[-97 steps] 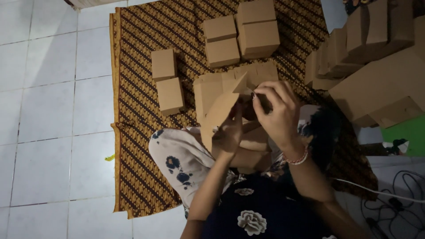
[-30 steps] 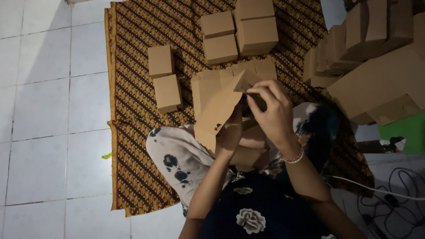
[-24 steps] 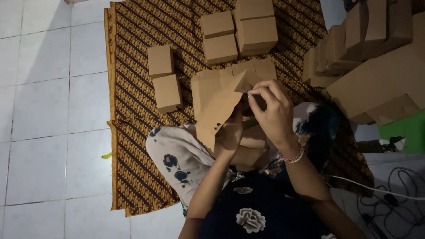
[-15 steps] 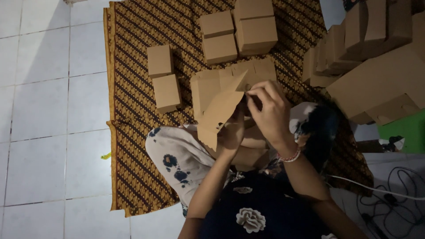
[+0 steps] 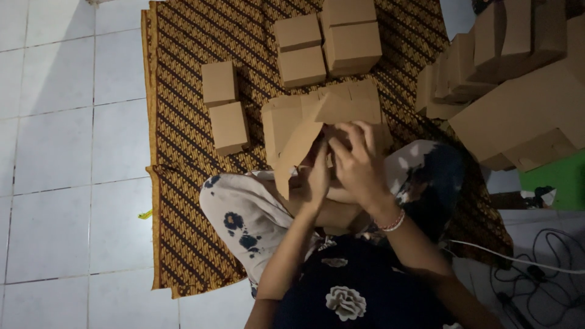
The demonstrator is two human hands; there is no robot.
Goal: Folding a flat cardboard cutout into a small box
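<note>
White floor tiles (image 5: 55,152) carry a brown patterned mat (image 5: 183,183) where the person sits. Over the lap, the left hand (image 5: 317,180) and right hand (image 5: 359,161) grip a half-folded cardboard box (image 5: 298,131), fingers curled on its flaps; tucking them seemingly comes next. Beyond stand finished boxes (image 5: 329,42), with flat cardboard (image 5: 518,116) stacked rightward.

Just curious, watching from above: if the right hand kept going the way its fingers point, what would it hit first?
Most likely the half-folded brown cardboard box that the right hand already grips. Beyond it lie the finished boxes on the patterned mat, though depth is hard to judge.
</note>
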